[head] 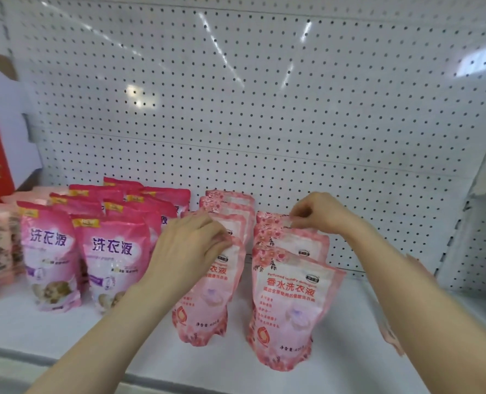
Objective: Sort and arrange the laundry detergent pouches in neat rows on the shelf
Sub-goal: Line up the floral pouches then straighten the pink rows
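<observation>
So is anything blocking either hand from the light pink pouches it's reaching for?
Nothing visible. The left hand is already on the tops of the left light pink row; the right hand pinches the top of a rear pouch in the right row.

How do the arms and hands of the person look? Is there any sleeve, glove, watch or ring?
Both arms are bare as far as the picture shows: no sleeve reaches the forearms. The left hand and the right hand wear no gloves. No watch or bracelet shows on either wrist, and no ring shows on the fingers that are visible. The fingernails are too small to judge.
</observation>
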The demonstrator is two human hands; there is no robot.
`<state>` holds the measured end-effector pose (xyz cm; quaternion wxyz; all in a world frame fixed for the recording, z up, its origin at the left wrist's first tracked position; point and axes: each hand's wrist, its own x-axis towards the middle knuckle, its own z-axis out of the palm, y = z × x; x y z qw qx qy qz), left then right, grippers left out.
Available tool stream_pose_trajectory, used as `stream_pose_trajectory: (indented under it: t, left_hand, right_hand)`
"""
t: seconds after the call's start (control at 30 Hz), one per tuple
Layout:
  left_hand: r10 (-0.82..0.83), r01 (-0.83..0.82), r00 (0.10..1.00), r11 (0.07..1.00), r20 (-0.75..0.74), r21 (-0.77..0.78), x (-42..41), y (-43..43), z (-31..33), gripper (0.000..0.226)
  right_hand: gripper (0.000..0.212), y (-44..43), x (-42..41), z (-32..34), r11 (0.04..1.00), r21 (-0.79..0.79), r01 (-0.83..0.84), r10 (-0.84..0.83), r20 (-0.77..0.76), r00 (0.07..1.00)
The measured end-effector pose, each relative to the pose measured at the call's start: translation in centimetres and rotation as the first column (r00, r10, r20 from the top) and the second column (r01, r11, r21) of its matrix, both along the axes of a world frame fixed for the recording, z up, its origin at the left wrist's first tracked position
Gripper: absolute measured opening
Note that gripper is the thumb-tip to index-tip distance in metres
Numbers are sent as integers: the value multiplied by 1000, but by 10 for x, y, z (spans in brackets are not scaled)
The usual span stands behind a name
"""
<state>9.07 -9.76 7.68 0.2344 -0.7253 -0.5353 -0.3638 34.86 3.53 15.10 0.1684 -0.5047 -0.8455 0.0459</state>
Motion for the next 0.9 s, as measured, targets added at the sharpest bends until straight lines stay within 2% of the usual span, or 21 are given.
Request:
stream_pose_trajectory:
  t: [0.07,0.13,0.2,0.33,0.43,0.5,0.57,0.63,0.67,0.73,0.83,0.9]
  left_hand:
    - [12,-12,1000,1000,5,-7,-1,0,-3,21]
    - [27,-27,1000,1000,12,-10,-1,1,-5,22]
    - [39,-38,999,999,11,-12,0,2,-5,27]
    - [45,-45,999,999,12,-14,1,1,-5,25]
    - [48,-48,999,999,22,-20,1,0,-6,24]
    - [54,-54,998,998,19,-27,2,1,-5,27]
    - [55,-54,998,998,22,-35,3,1,-4,25]
    - [51,-51,998,998,29,-29,5,0,-3,22]
    - [50,-49,998,998,30,-26,6,-1,-2,21]
    - [50,-49,998,998,31,-27,7,-4,-1,20]
    - [56,-54,998,998,37,-45,7,-7,-1,21]
    - [59,-57,998,997,36,-45,7,-9,-2,20]
  right_hand:
    - [3,13,-6,-4,999,30,26,-25,-27,999]
    - [1,20,-9,-5,995,76,58,-52,-87,995]
    - [3,23,-10,-4,994,90,59,-48,-113,992]
    - [5,25,-7,-4,999,36,38,-36,-52,998]
    - [15,3,-3,2,993,120,24,-6,-148,989]
    - [18,-23,-3,9,995,60,-77,88,-223,971]
    - [18,-43,-8,8,986,-63,-156,148,-117,982]
    - [14,-46,-12,0,991,-13,-136,136,29,990]
    - [12,-44,-13,-4,994,38,-104,102,41,994]
    - [9,-43,-13,-8,994,93,-58,58,-5,998]
    - [17,-48,-11,-14,994,104,-46,51,-50,997]
    - [6,-55,-10,-17,994,106,-37,47,-86,995]
